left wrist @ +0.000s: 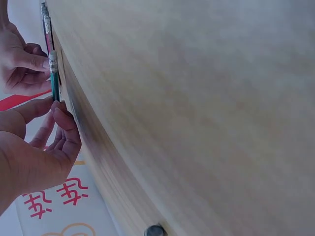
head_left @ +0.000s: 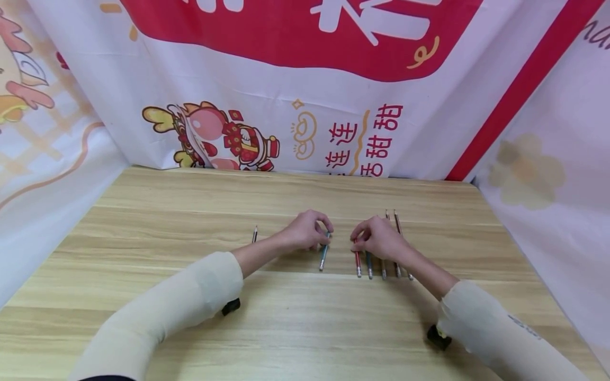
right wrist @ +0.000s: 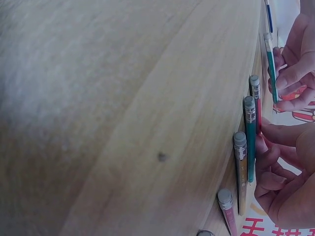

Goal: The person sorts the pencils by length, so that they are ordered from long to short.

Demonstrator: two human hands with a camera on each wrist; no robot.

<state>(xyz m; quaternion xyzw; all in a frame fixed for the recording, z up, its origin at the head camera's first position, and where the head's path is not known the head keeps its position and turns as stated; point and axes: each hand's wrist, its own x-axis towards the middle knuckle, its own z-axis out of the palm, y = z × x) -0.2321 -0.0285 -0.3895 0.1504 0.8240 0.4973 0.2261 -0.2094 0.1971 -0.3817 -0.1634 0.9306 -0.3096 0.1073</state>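
Note:
My left hand [head_left: 307, 231] pinches a teal pencil [head_left: 323, 258] between thumb and fingers, its eraser end pointing toward me. A short gap to the right, my right hand [head_left: 381, 239] pinches a red pencil [head_left: 358, 265] near its far end. Beside and partly under that hand lie several more pencils in a row, erasers toward me: a teal pencil [right wrist: 250, 140], a golden-brown pencil [right wrist: 240, 172] and a pinkish-red pencil [right wrist: 227, 210] among them. Their middles are partly hidden by the right hand and wrist in the head view.
Left of the left hand, a single dark pencil [head_left: 254, 233] lies partly behind the forearm. The wooden table [head_left: 286, 328] ends at a printed white and red cloth [head_left: 267, 79] at the back. Black objects [head_left: 438, 337] sit under both wrists.

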